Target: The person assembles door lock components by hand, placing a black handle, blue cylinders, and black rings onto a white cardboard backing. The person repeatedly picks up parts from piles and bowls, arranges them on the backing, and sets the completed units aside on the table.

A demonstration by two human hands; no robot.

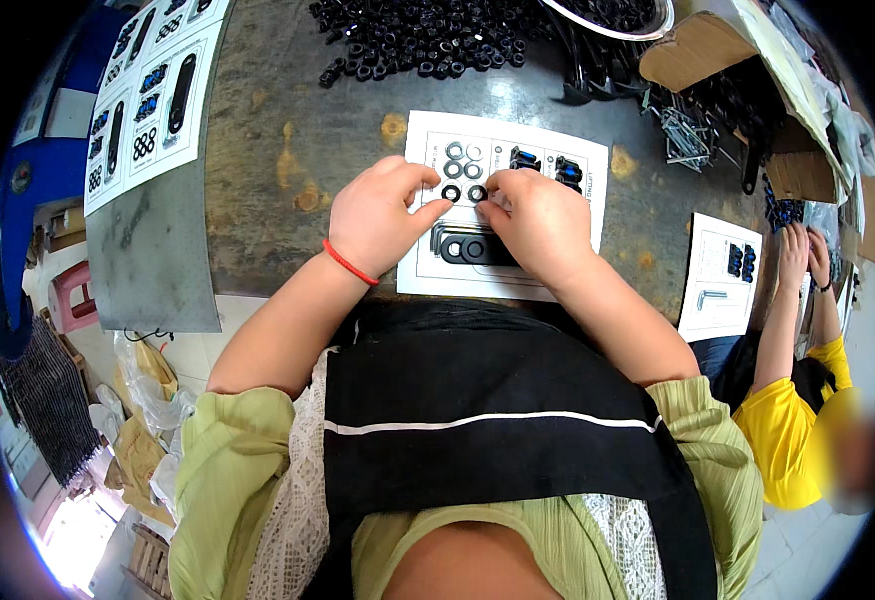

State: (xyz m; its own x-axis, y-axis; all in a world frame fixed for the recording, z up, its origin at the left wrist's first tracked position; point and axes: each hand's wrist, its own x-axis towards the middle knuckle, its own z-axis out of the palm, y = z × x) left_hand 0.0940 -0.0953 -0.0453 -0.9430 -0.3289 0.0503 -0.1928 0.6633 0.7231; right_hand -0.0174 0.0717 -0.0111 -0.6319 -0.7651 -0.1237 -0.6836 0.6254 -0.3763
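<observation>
A white printed sheet (582,245) lies on the worktable in front of me, bearing several dark rings (454,151) in two columns. My left hand (377,212) is at their left, thumb and forefinger apart, with the thumb tip by the lower left ring (451,192). From the other side, my right hand (545,222) has its thumb and forefinger at the edge of the lower right ring (477,193). Just below lies a long black flat part (477,249) with round holes, partly covered by my right hand. Black-and-blue bolts (525,160) sit on the sheet's upper part.
A pile of black nuts (427,45) spreads across the far table. Farther right are a white-rimmed container (657,28), a cardboard box (702,50) and loose silvery bolts (687,138). Another sheet with parts (157,90) lies left. A co-worker in yellow (782,430) works at right.
</observation>
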